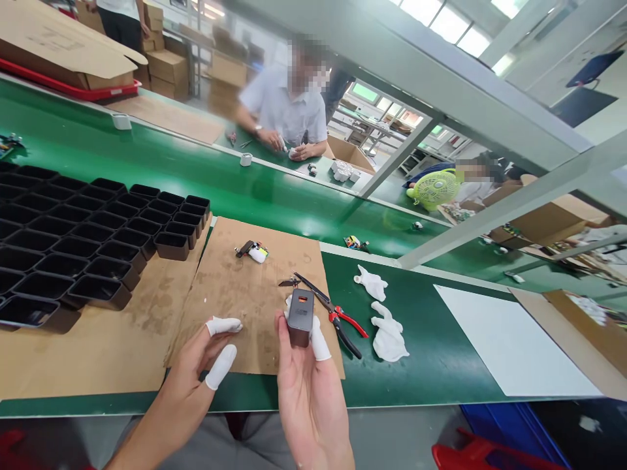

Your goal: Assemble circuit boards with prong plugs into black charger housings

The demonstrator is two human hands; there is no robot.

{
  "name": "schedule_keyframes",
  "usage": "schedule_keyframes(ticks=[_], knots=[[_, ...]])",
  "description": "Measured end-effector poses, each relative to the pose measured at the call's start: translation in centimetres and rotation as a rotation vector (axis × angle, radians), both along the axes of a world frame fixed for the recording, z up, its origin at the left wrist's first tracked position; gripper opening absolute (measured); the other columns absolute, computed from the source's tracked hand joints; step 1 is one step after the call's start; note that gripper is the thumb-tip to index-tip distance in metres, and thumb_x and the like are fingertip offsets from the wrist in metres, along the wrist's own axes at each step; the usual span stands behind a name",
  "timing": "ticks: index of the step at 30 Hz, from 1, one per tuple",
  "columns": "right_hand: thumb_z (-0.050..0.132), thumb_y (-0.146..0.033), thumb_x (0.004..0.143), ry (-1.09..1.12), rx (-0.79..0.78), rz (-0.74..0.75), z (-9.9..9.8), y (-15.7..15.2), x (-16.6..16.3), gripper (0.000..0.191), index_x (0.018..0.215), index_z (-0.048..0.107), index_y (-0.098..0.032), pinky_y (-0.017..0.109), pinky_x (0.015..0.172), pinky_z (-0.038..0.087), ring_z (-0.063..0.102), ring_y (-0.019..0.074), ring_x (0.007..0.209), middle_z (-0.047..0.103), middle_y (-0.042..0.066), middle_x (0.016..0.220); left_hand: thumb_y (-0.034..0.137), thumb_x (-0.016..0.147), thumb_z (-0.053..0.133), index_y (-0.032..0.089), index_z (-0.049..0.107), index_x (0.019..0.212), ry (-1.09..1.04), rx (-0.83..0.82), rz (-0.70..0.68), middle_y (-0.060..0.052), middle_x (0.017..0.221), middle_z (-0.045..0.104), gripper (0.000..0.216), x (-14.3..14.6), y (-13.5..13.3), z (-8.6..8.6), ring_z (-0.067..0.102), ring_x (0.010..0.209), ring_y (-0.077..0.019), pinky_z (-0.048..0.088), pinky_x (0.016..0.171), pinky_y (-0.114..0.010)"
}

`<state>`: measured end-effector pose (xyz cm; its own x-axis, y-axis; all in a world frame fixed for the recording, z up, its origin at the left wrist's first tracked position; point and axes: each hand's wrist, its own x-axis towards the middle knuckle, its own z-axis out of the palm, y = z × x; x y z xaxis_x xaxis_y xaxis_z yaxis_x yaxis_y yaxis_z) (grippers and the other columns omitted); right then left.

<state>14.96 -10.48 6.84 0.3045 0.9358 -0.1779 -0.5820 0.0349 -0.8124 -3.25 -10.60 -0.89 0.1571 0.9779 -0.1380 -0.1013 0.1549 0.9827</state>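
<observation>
In my right hand [311,385] a small dark charger housing [300,313] is gripped between thumb and fingers, its face with an orange-lit slot turned up. White finger cots cover some of my fingertips. My left hand [198,365] is held to the left of it, thumb and fingers apart, with nothing between them. Beyond the hands, a small circuit assembly [253,251] with a white blob lies on the cardboard sheet [220,287]. Just right of the housing are red-and-black handled pliers [337,316], beside a small dark piece [289,282].
Rows of open black cases [73,245] cover the left side. Two crumpled white gloves [389,336] and a white sheet [509,343] lie to the right. A green conveyor belt [274,202] carries another circuit assembly [355,243]. Across it sits a co-worker [289,104]. A metal post [421,251] rises at right.
</observation>
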Motion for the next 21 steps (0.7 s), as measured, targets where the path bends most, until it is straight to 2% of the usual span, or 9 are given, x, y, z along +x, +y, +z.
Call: schedule_keyframes(ticks=[2, 5, 7, 9, 12, 16, 19, 21], knots=[[0.078, -0.055, 0.109, -0.223, -0.005, -0.128, -0.7, 0.2, 0.4, 0.037, 0.137, 0.084, -0.032, 0.044, 0.111, 0.075, 0.085, 0.0269, 0.131, 0.085, 0.007, 0.146, 0.064, 0.107, 0.073, 0.03, 0.071, 0.147, -0.001, -0.006, -0.013, -0.014, 0.165, 0.07, 0.053, -0.1, -0.1, -0.3, 0.067, 0.158, -0.0391, 0.05, 0.139, -0.061], [0.088, -0.04, 0.104, -0.77, 0.107, -0.33, -1.6, 0.1, 1.8, 0.038, 0.139, 0.078, -0.026, 0.037, 0.097, 0.078, 0.089, 0.0264, 0.119, 0.087, 0.013, 0.139, 0.066, 0.108, 0.07, 0.03, 0.068, 0.15, 0.006, -0.034, -0.061, -0.014, 0.171, 0.066, 0.055, -0.2, -0.2, -0.7, 0.063, 0.162, -0.0375, 0.044, 0.142, -0.059], [0.089, -0.026, 0.102, -1.103, 0.263, -0.331, -1.9, -0.1, 3.1, 0.034, 0.135, 0.079, -0.026, 0.04, 0.1, 0.077, 0.088, 0.0277, 0.12, 0.087, 0.012, 0.137, 0.066, 0.11, 0.067, 0.031, 0.066, 0.154, 0.011, -0.046, -0.066, -0.013, 0.173, 0.064, 0.056, -0.3, -0.3, -1.0, 0.061, 0.164, -0.0361, 0.041, 0.143, -0.058], [0.085, -0.014, 0.102, -1.325, 0.404, -0.264, -2.0, -0.2, 4.3, 0.035, 0.134, 0.081, -0.029, 0.045, 0.106, 0.075, 0.086, 0.0287, 0.123, 0.086, 0.011, 0.137, 0.065, 0.11, 0.067, 0.031, 0.066, 0.156, 0.013, -0.043, -0.053, -0.013, 0.174, 0.064, 0.057, -0.4, -0.3, -1.3, 0.061, 0.164, -0.0361, 0.041, 0.143, -0.057], [0.079, -0.009, 0.105, -1.5, 0.491, -0.185, -2.7, 0.0, 5.3, 0.042, 0.141, 0.079, -0.031, 0.041, 0.102, 0.076, 0.088, 0.0272, 0.117, 0.085, 0.011, 0.133, 0.062, 0.108, 0.071, 0.03, 0.07, 0.154, 0.016, -0.02, -0.048, -0.013, 0.171, 0.068, 0.056, -0.4, -0.4, -1.6, 0.067, 0.159, -0.0375, 0.046, 0.139, -0.056], [0.07, -0.016, 0.112, -1.658, 0.422, -0.014, -4.4, 0.0, 5.7, 0.036, 0.144, 0.08, -0.03, 0.034, 0.092, 0.077, 0.089, 0.0267, 0.109, 0.084, 0.012, 0.124, 0.059, 0.108, 0.072, 0.029, 0.075, 0.149, 0.008, 0.033, 0.04, -0.013, 0.162, 0.074, 0.05, 0.5, -0.7, -1.4, 0.072, 0.153, -0.0374, 0.047, 0.139, -0.056], [0.07, -0.019, 0.113, -1.656, 0.377, 0.025, -5.3, -0.6, 5.9, 0.034, 0.143, 0.08, -0.031, 0.035, 0.091, 0.077, 0.089, 0.0271, 0.109, 0.083, 0.012, 0.124, 0.06, 0.109, 0.07, 0.03, 0.076, 0.145, 0.007, 0.062, 0.128, -0.011, 0.16, 0.075, 0.048, 1.6, -1.1, -1.6, 0.072, 0.153, -0.0369, 0.047, 0.14, -0.055], [0.074, -0.021, 0.111, -1.583, 0.347, 0.004, -5.3, -0.5, 6.1, 0.031, 0.14, 0.079, -0.031, 0.037, 0.094, 0.076, 0.089, 0.0277, 0.111, 0.085, 0.011, 0.125, 0.061, 0.109, 0.069, 0.03, 0.075, 0.144, -0.005, 0.075, 0.133, -0.012, 0.161, 0.074, 0.047, 2.0, -1.4, -2.2, 0.074, 0.15, -0.0371, 0.052, 0.137, -0.054]])
